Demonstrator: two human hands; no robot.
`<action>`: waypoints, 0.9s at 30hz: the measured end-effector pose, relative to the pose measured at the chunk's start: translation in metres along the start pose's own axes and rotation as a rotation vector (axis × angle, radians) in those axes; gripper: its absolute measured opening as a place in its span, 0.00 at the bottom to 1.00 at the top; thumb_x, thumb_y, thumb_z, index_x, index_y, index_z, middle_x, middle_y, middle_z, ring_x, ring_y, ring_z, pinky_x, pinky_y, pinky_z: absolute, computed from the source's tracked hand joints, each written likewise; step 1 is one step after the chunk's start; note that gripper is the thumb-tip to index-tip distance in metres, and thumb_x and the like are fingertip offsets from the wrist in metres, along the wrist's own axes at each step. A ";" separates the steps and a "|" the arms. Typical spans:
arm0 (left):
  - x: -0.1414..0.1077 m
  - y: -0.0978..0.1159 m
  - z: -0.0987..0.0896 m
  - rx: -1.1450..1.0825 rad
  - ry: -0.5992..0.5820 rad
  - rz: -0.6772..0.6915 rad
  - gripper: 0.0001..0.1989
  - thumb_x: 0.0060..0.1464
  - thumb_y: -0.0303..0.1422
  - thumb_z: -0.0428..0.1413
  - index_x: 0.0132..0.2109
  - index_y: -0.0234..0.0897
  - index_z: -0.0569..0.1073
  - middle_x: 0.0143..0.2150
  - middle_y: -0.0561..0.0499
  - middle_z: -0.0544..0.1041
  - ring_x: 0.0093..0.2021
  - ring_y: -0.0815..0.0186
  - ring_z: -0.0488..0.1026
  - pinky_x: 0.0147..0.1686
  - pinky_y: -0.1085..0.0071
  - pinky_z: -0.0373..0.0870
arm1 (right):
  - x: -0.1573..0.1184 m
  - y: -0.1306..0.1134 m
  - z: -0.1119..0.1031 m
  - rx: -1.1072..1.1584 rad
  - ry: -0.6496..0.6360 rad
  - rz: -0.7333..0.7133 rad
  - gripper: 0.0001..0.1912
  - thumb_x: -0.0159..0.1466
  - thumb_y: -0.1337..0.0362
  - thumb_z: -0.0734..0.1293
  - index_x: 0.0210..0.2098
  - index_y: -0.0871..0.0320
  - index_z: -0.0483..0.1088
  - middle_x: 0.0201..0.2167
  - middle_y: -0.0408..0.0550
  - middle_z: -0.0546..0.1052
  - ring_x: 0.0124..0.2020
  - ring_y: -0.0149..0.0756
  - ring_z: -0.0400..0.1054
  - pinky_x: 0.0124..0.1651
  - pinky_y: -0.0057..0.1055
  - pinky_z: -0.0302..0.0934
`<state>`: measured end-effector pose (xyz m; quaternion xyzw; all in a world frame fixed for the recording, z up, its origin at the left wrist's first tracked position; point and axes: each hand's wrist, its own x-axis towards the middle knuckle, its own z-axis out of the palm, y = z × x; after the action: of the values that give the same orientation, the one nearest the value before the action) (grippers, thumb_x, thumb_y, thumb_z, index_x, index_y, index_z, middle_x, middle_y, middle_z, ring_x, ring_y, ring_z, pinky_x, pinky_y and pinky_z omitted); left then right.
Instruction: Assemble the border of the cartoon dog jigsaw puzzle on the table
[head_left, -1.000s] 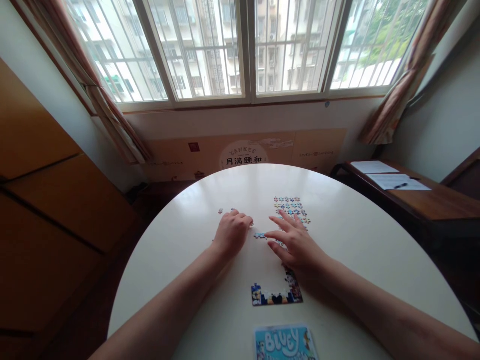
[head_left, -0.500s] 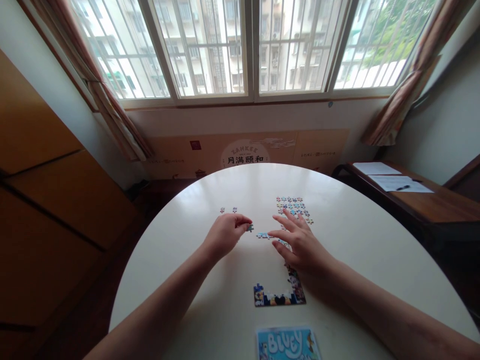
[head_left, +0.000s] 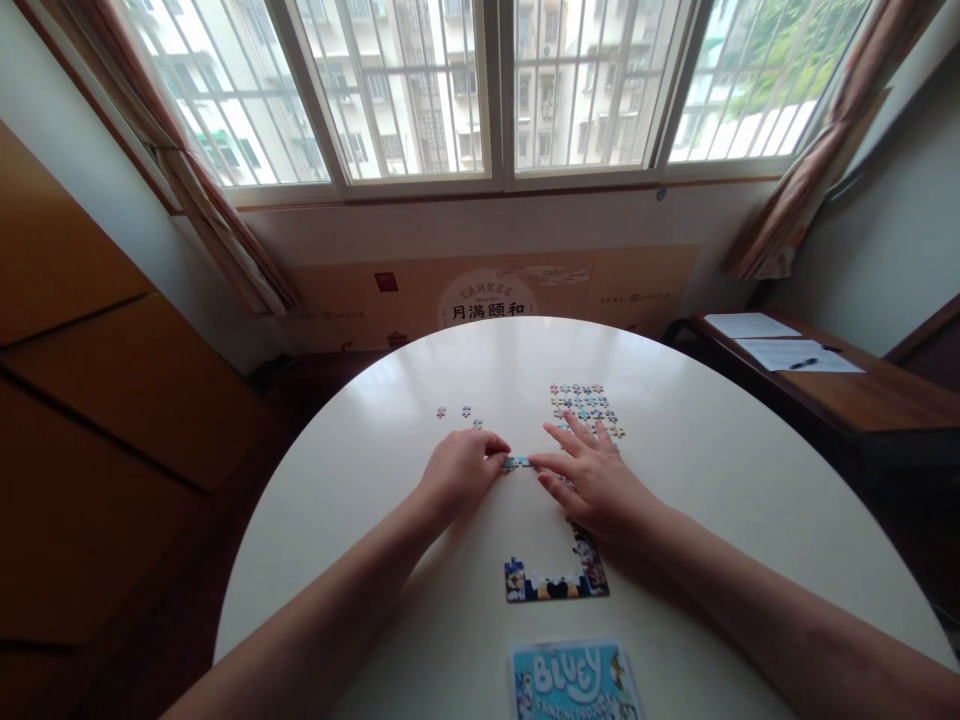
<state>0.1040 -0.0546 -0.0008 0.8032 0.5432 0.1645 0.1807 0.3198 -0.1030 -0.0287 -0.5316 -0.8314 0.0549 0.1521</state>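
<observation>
My left hand [head_left: 465, 466] pinches a small puzzle piece [head_left: 509, 463] against the left end of a joined light-blue puzzle strip [head_left: 520, 462]. Whether the two interlock I cannot tell. On the right, my right hand [head_left: 592, 472] lies palm down with fingers spread, its index fingertip touching the strip's right end. Its palm and wrist hide part of the puzzle beneath. Nearer to me is the joined puzzle border [head_left: 556, 590], with a bottom row and a right side running up under the right wrist.
Loose puzzle pieces [head_left: 585, 402] lie in rows beyond my right hand. Several single pieces [head_left: 466, 411] sit past the left hand. A blue Bluey picture card [head_left: 574, 682] is at the near side of the round white table [head_left: 337, 570]. Papers [head_left: 799, 354] rest on a side table.
My left hand has moved slightly right, bringing its piece up to the strip's left end. The right hand stays nearly in place. The view has tilted down slightly.
</observation>
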 end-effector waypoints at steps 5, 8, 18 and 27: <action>0.002 0.003 -0.001 0.065 0.030 0.002 0.11 0.58 0.32 0.57 0.43 0.43 0.84 0.43 0.51 0.85 0.45 0.58 0.80 0.48 0.63 0.72 | 0.000 -0.001 -0.002 0.013 -0.016 0.012 0.17 0.73 0.53 0.61 0.57 0.43 0.75 0.71 0.52 0.61 0.75 0.61 0.40 0.70 0.68 0.35; 0.002 0.003 0.000 0.084 0.036 -0.012 0.11 0.59 0.32 0.56 0.43 0.43 0.84 0.43 0.50 0.85 0.45 0.57 0.79 0.48 0.63 0.72 | 0.000 -0.001 -0.002 0.016 -0.013 0.010 0.17 0.73 0.53 0.61 0.57 0.44 0.75 0.71 0.52 0.61 0.75 0.61 0.41 0.70 0.68 0.35; 0.002 0.001 0.002 0.124 0.059 0.051 0.10 0.58 0.30 0.56 0.40 0.42 0.83 0.41 0.49 0.84 0.43 0.57 0.78 0.46 0.62 0.72 | -0.001 0.000 0.002 0.015 0.032 -0.018 0.17 0.73 0.54 0.61 0.56 0.44 0.75 0.71 0.50 0.62 0.75 0.61 0.42 0.70 0.70 0.37; -0.004 0.001 -0.001 0.125 0.060 0.121 0.08 0.58 0.34 0.59 0.40 0.44 0.84 0.42 0.50 0.81 0.42 0.59 0.77 0.44 0.63 0.71 | 0.000 -0.001 0.001 0.014 0.021 -0.017 0.17 0.73 0.54 0.61 0.58 0.44 0.74 0.71 0.51 0.61 0.75 0.61 0.41 0.70 0.69 0.36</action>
<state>0.1030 -0.0590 0.0002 0.8388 0.5083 0.1651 0.1037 0.3190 -0.1037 -0.0295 -0.5238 -0.8340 0.0539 0.1649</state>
